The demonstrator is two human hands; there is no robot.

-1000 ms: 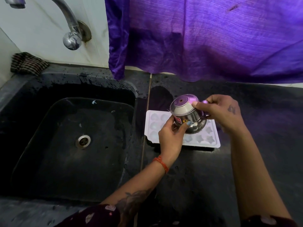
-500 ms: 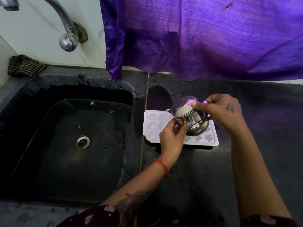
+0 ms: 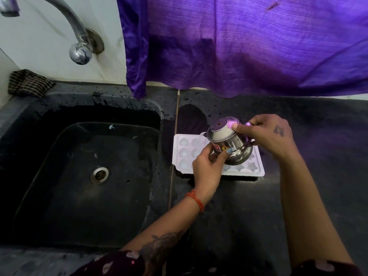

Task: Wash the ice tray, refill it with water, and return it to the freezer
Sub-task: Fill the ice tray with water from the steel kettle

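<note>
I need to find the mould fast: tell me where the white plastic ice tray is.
The white plastic ice tray lies flat on the black counter, just right of the black sink, under the tilted steel pot.

pot: steel pot (image 3: 232, 145), tilted over the tray
tray: white ice tray (image 3: 242, 169) on the black table (image 3: 308, 176), beside the sink (image 3: 83, 176)
hands: left hand (image 3: 207, 168) and right hand (image 3: 266, 134) both grip the pot

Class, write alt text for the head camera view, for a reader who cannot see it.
Two hands tilt a small steel pot over a white ice tray on a dark counter; the right hand grips its top, the left hand steadies its side. A black sink and tap lie left.
</note>
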